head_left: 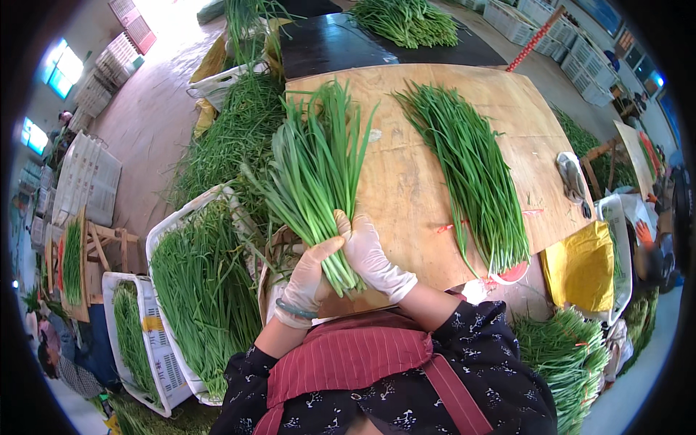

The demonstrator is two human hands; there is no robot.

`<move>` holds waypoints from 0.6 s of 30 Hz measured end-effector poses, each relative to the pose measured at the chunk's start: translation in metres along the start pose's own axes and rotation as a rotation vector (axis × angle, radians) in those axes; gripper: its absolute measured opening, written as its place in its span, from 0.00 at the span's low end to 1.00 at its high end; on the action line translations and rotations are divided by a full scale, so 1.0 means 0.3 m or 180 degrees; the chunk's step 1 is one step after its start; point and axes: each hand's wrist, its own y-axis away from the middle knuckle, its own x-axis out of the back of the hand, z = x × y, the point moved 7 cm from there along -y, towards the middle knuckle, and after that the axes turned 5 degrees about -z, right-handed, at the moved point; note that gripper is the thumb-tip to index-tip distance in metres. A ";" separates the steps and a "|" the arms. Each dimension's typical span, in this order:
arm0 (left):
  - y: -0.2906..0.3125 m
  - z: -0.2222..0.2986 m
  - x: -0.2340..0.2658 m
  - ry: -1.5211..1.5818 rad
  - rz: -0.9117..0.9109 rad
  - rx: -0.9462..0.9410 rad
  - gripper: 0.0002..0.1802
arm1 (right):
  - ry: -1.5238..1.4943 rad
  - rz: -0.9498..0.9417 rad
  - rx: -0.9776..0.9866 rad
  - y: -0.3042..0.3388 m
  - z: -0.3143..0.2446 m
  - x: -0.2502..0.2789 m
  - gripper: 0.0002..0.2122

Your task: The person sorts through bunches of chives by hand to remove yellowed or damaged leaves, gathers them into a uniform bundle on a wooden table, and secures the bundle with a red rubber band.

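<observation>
Head view, hands: two, both in thin whitish gloves. The left hand (308, 279) and right hand (371, 257) meet at the near edge of the table.
Fingers: those of both hands are curled tight around the stalk end of one bunch, the left from the left side, the right from the right; the left thumb lies across the stalks.
Held bunch: one bundle of long green chive-like leaves (313, 174), stalks in the hands, tips fanning up and away over the board.
Loose bunches on table: one flat spread of green leaves (471, 167) on the pale wooden board (406, 188), well to the right of the held bundle; one more heap (406, 20) on the dark table (326, 45) beyond.
Crates: two white plastic crates at the person's left; the nearer one (190, 210) is packed full of greens, the outer one (156, 341) holds a smaller layer.
Floor pile: one loose mound of greens (232, 138) left of the board.
Other items: one yellow bag (580, 264) right of the board; one green band on the left wrist (293, 310).
</observation>
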 end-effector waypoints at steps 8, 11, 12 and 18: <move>0.068 0.023 0.066 -0.0583 0.0276 0.0290 0.20 | -0.1426 -0.0977 -0.0050 -0.027 -0.060 -0.037 0.21; 0.125 0.074 0.033 -0.1166 0.0156 0.0321 0.18 | -0.3180 -0.1221 -0.0987 -0.195 -0.021 -0.119 0.19; 0.143 0.096 0.033 -0.1392 0.0003 0.0279 0.18 | -0.3475 -0.1160 -0.0853 -0.271 -0.027 -0.115 0.17; 0.389 0.360 0.260 -0.5117 0.0583 -0.1158 0.36 | -0.2804 -0.1018 0.1096 -0.752 -0.066 -0.008 0.11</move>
